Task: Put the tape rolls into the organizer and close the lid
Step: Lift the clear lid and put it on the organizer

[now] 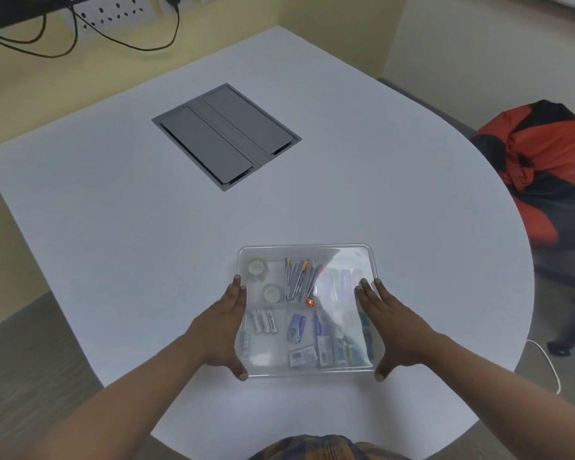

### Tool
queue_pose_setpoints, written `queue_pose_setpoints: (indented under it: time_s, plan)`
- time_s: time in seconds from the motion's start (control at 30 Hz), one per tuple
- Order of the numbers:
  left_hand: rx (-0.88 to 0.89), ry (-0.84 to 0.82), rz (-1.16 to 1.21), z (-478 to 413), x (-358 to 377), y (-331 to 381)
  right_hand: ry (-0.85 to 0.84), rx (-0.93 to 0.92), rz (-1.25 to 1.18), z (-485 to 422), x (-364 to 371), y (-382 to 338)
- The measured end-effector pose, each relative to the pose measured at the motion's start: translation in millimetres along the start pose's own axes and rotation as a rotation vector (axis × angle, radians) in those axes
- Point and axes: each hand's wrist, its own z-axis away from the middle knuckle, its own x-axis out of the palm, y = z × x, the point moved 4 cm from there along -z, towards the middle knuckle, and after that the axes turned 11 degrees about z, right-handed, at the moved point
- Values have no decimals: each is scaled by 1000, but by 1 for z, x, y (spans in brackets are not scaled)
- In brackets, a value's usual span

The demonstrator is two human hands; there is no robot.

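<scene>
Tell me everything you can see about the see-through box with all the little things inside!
The organizer is a clear plastic box with rounded corners, lying flat near the front edge of the white table. Its clear lid looks to be on, with glare over the right half. Dividers split it into compartments: two tape rolls at the back left, pens beside them, batteries at the front left. The left hand and right hand press against its sides.

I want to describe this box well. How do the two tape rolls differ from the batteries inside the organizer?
The tape rolls are round, clear rings lying flat; the batteries are white cylinders lying on their sides. The tape rolls sit in the far left compartment of the organizer, the batteries in the near left one, close to the left hand. Both lie under the clear lid.
</scene>
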Motion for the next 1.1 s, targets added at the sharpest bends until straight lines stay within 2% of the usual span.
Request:
queue_pose_setpoints:
  time_s: [0.23,0.3,0.4,0.6,0.77,1.1]
  plan:
    - [-25,10,-92,-7,-5,2,24,20,56,-1,-5,6]
    - [-49,-10,-155,-12,-11,2,18,12,-1,-3,-10,7]
    - [-76,44,-169,-20,-32,2,61,44,-90,-14,-30,15]
    - [-53,97,-206,-49,-68,12,79,148,-136,-41,-60,32]
    - [-50,41,-238,-63,-67,15,49,179,-188,-48,-52,32]
    - [-99,-21,-170,-73,-66,13,68,160,-129,-60,-56,37]
